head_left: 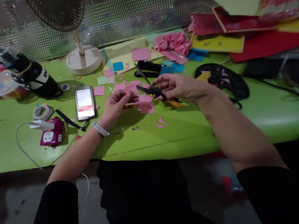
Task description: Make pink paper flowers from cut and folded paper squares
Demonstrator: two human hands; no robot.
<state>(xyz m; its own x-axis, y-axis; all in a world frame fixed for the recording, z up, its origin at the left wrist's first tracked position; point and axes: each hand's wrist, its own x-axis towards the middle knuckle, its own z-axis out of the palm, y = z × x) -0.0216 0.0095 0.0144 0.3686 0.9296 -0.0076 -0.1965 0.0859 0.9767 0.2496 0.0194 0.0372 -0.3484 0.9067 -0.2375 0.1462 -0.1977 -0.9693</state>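
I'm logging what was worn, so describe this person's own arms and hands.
Black sleeves end near the elbows. The left hand has no glove, and a white band with small dark holes circles that wrist. The right hand is gloveless too, its wrist unadorned.

Dim overall, underexposed. Blown bright at phone [84,100], pixelated there too. Shiny along table [131,142] toward right front. Softly shadowed below right hand [176,85]. Near-black on sleeves [51,218], murky on floor [9,205]. Slightly soft throughout, smeared toward upper corners. Wide-angle, stretched at sides. Can't place light source.
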